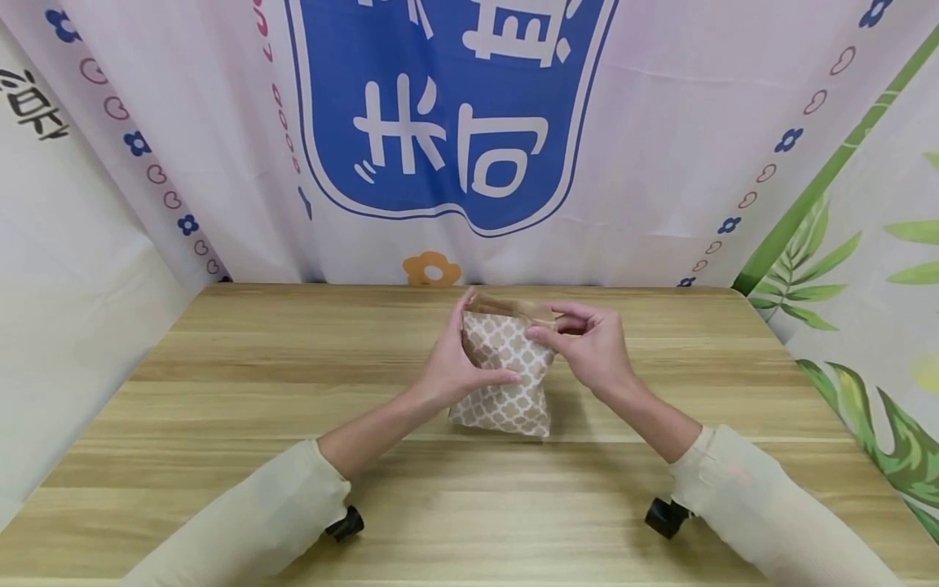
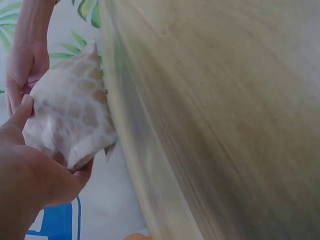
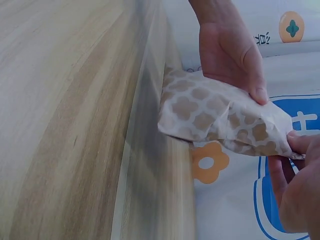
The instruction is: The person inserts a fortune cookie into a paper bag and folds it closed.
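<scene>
A brown paper bag (image 1: 506,350) with a white lattice pattern stands at the middle of the table toward the back, its plain brown top edge uppermost. My left hand (image 1: 456,363) grips its left side, thumb lying across the front and fingers behind it. At the top right corner my right hand (image 1: 590,342) pinches the bag's edge between thumb and fingers. In the right wrist view the bag (image 3: 215,115) looks puffed out, with the right hand (image 3: 300,180) on its upper end. What the bag contains is hidden.
The wooden table (image 1: 257,391) has pale grain and reaches back to a printed cloth (image 1: 660,163) hanging behind it. A leaf-printed cloth (image 1: 866,326) hangs along the right side. Black wrist devices (image 1: 666,518) sit below both sleeves.
</scene>
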Action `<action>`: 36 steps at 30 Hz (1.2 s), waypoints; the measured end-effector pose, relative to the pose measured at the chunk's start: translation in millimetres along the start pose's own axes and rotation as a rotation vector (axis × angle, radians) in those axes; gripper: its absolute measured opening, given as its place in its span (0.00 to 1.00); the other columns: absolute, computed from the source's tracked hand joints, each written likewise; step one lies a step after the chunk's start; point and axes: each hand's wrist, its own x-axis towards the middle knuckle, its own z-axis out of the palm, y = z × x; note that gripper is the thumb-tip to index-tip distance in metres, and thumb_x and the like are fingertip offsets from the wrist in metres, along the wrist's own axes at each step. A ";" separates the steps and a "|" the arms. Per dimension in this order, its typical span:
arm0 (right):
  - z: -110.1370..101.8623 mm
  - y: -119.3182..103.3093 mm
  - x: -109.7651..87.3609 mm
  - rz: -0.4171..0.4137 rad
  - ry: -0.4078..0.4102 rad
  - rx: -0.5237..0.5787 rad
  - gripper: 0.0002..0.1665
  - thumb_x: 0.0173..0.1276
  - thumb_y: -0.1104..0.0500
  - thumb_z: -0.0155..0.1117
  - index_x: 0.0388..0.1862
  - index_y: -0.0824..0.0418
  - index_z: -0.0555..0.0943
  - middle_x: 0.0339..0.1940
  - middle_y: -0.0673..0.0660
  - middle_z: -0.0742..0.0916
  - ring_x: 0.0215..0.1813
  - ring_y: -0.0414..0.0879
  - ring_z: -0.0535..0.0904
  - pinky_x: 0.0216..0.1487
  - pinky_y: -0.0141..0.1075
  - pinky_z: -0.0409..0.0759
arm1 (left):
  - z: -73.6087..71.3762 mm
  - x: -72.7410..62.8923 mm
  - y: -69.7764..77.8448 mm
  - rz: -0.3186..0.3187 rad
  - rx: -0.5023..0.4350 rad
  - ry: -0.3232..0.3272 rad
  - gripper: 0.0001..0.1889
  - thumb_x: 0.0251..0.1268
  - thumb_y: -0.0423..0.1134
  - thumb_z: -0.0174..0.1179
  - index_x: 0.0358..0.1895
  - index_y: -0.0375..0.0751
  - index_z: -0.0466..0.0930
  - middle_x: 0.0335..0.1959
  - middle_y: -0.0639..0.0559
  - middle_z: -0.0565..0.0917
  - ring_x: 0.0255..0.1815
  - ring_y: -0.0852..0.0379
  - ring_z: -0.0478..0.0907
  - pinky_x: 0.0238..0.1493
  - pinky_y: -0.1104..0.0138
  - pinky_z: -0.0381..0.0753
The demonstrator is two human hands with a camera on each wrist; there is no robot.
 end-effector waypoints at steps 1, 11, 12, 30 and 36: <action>0.1 -0.3 0.1 -0.004 -0.005 0.002 0.21 0.59 0.68 0.80 0.52 0.70 0.88 0.26 0.50 0.91 0.29 0.37 0.85 0.24 0.26 0.75 | 0.6 0.0 -0.3 0.009 0.012 0.010 0.68 0.44 0.36 0.85 0.85 0.53 0.43 0.83 0.43 0.54 0.77 0.42 0.62 0.76 0.47 0.64; -0.8 -0.5 -0.6 -0.042 -0.031 0.004 0.22 0.59 0.69 0.80 0.53 0.69 0.87 0.27 0.60 0.91 0.28 0.39 0.85 0.19 0.27 0.65 | 0.2 1.4 -0.6 0.048 0.040 0.049 0.68 0.38 0.33 0.87 0.84 0.52 0.50 0.80 0.41 0.60 0.71 0.41 0.70 0.74 0.49 0.68; -1.0 -0.5 -0.7 -0.041 -0.032 0.006 0.22 0.58 0.69 0.80 0.53 0.69 0.87 0.27 0.59 0.91 0.28 0.39 0.85 0.19 0.27 0.64 | -0.2 1.4 -0.6 0.054 0.038 0.044 0.67 0.38 0.33 0.87 0.84 0.51 0.51 0.79 0.40 0.62 0.70 0.41 0.71 0.73 0.49 0.69; -1.5 -2.1 -4.6 -0.035 -0.085 0.042 0.23 0.58 0.72 0.79 0.53 0.71 0.86 0.24 0.51 0.90 0.27 0.40 0.85 0.19 0.26 0.64 | -10.2 5.4 13.4 0.044 -0.107 0.073 0.26 0.58 0.31 0.77 0.60 0.34 0.82 0.60 0.44 0.84 0.24 0.65 0.75 0.27 0.75 0.79; -1.7 -2.3 -5.1 -0.032 -0.068 0.046 0.22 0.57 0.72 0.80 0.52 0.71 0.86 0.24 0.49 0.90 0.28 0.40 0.85 0.22 0.26 0.70 | -9.9 2.7 15.4 0.046 -0.154 0.093 0.19 0.58 0.30 0.77 0.53 0.33 0.86 0.53 0.43 0.87 0.22 0.65 0.76 0.26 0.74 0.79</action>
